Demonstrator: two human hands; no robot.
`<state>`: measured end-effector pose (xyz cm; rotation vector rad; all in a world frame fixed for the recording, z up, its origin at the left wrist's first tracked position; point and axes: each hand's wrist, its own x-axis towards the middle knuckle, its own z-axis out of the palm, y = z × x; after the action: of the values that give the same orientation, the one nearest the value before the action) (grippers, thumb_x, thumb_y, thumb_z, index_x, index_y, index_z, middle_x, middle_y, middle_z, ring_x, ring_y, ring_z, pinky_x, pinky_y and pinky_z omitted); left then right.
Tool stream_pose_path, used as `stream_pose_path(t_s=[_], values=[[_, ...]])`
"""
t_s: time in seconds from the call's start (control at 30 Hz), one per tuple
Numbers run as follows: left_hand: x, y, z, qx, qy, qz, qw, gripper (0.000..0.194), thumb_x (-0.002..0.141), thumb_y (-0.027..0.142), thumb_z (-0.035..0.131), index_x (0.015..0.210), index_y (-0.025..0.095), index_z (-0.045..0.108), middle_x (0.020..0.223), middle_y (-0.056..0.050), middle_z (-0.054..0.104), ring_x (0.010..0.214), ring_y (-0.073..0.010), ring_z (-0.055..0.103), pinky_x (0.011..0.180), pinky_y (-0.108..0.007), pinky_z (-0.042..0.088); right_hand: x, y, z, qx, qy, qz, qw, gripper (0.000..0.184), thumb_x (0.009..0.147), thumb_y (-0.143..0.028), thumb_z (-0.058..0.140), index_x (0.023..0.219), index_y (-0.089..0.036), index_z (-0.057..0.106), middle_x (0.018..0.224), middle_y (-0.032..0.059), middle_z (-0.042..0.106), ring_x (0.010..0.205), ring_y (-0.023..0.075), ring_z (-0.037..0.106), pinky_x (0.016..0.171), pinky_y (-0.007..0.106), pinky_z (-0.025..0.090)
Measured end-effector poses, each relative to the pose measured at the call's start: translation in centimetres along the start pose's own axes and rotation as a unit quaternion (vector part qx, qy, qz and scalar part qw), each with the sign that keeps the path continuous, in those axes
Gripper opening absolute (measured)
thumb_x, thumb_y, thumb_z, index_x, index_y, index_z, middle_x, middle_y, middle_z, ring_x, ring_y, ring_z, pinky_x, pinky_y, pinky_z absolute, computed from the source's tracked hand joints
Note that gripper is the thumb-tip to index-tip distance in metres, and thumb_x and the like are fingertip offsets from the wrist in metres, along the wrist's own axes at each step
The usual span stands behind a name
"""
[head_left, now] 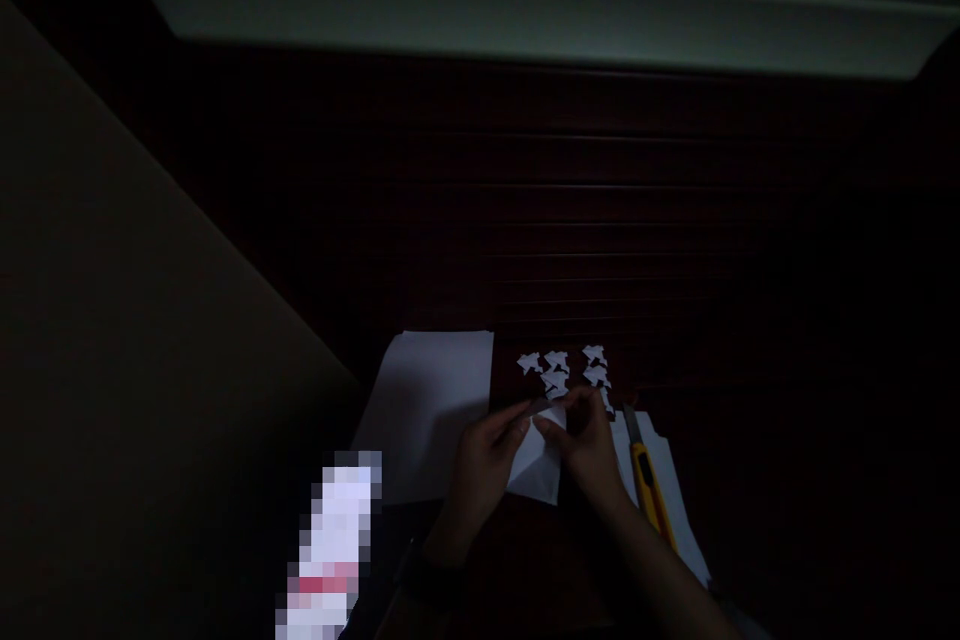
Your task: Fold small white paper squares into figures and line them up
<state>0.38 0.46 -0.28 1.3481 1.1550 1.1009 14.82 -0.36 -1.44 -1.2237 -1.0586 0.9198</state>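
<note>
Left hand (pixel 480 465) and right hand (pixel 589 448) pinching the far end of a white sheet (pixel 538 470) — small folded paper shapes (pixel 556 360) clustered just beyond, large paper (pixel 431 385) on the left, yellow cutter (pixel 646 480) lying on loose paper (pixel 680 495) rightward, dark surface (pixel 532 560) beneath.

Dark grooved panelling (pixel 585 160) and a plain wall (pixel 112 260) suggest a dim, perhaps domestic, room.

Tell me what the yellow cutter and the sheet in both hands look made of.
Cutter: handle probably smooth plastic, bright yellow with dark parts; blade likely metal, flat, dull grey. Sheet: apparently matt paper, white, thin, faintly creased. Dimness leaves all finishes uncertain.
</note>
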Motion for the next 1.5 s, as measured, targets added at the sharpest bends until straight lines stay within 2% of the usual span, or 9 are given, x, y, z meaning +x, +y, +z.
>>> stream_pose_path(t_s=[0.2,0.4,0.47,0.6,0.7,0.8,1.07,1.2,1.5], values=[[-0.1,0.0,0.0,0.043,0.004,0.003,0.999,0.025,0.08,0.03,0.058,0.099,0.02,0.071,0.1,-0.007,0.072,0.09,-0.0225,0.067,0.08,-0.032,0.054,0.3,-0.4,-0.2,0.099,-0.092,0.069,0.988,0.039,0.066,-0.026,0.072,0.099,-0.023,0.053,0.071,-0.0015,0.06,0.062,0.0158,0.056,0.054,0.025,0.042],[-0.2,0.6,0.2,0.05,-0.013,-0.012,0.999,0.025,0.08,0.031,0.058,0.099,0.02,0.071,0.099,-0.007,0.072,0.089,-0.0227,0.067,0.077,-0.032,0.054,0.4,-0.1,-0.3,0.129,-0.075,0.108,0.983,0.036,0.061,-0.027,0.076,0.092,-0.022,0.059,0.058,-0.0052,0.055,0.05,0.0123,0.05,0.048,0.023,0.037],[-0.1,0.8,0.1,0.038,-0.005,-0.019,0.999,0.025,0.079,0.031,0.06,0.097,0.019,0.072,0.098,-0.007,0.072,0.088,-0.0226,0.067,0.078,-0.031,0.053,0.4,-0.5,-0.5,0.15,-0.086,0.116,0.978,0.034,0.061,-0.026,0.076,0.091,-0.022,0.061,0.061,-0.0037,0.057,0.054,0.0137,0.053,0.052,0.025,0.04],[0.0,0.9,-0.5,0.008,0.023,-0.045,0.999,0.027,0.077,0.034,0.062,0.094,0.016,0.072,0.094,-0.008,0.073,0.086,-0.0234,0.067,0.074,-0.03,0.052,0.5,-2.1,-1.1,0.245,-0.13,0.167,0.946,0.029,0.066,-0.027,0.071,0.093,-0.021,0.065,0.086,0.0042,0.066,0.073,0.0186,0.06,0.064,0.028,0.044],[-0.1,0.7,-1.0,-0.032,0.005,-0.057,0.998,0.028,0.077,0.037,0.062,0.089,0.013,0.071,0.086,-0.007,0.072,0.08,-0.0224,0.065,0.067,-0.027,0.05,0.6,-3.0,-1.4,0.285,-0.136,0.195,0.929,0.025,0.072,-0.033,0.065,0.093,-0.02,0.067,0.089,0.0066,0.066,0.079,0.0205,0.06,0.066,0.03,0.044],[-0.2,0.6,-1.1,-0.064,-0.01,-0.063,0.996,0.027,0.076,0.038,0.063,0.085,0.013,0.07,0.085,-0.006,0.071,0.078,-0.0212,0.064,0.067,-0.026,0.048,0.6,-3.0,-1.2,0.276,-0.126,0.199,0.932,0.027,0.074,-0.034,0.065,0.098,-0.021,0.067,0.089,0.006,0.066,0.079,0.0198,0.059,0.067,0.03,0.043],[0.0,0.6,-0.6,-0.09,-0.027,-0.077,0.993,0.025,0.076,0.033,0.065,0.089,0.013,0.068,0.088,-0.009,0.07,0.08,-0.021,0.063,0.067,-0.026,0.047,0.1,-2.5,-0.9,0.237,-0.176,0.193,0.936,0.032,0.07,-0.023,0.072,0.101,-0.022,0.068,0.099,0.005,0.066,0.087,0.0198,0.058,0.075,0.03,0.041],[-0.2,0.7,-0.5,-0.127,-0.031,-0.092,0.987,0.029,0.07,0.026,0.071,0.096,0.014,0.068,0.098,-0.011,0.07,0.085,-0.0227,0.065,0.072,-0.028,0.049,0.2,-2.2,-1.2,0.227,-0.177,0.193,0.938,0.032,0.069,-0.022,0.073,0.1,-0.022,0.069,0.092,0.0039,0.066,0.081,0.0175,0.057,0.072,0.028,0.041],[-0.4,0.7,-0.8,-0.181,-0.036,-0.106,0.977,0.037,0.066,0.021,0.073,0.102,0.013,0.067,0.097,-0.012,0.071,0.084,-0.0232,0.066,0.072,-0.029,0.049,0.2,-1.7,-1.2,0.204,-0.189,0.175,0.944,0.03,0.07,-0.023,0.073,0.1,-0.022,0.069,0.086,0.003,0.066,0.077,0.0155,0.056,0.069,0.027,0.04]])
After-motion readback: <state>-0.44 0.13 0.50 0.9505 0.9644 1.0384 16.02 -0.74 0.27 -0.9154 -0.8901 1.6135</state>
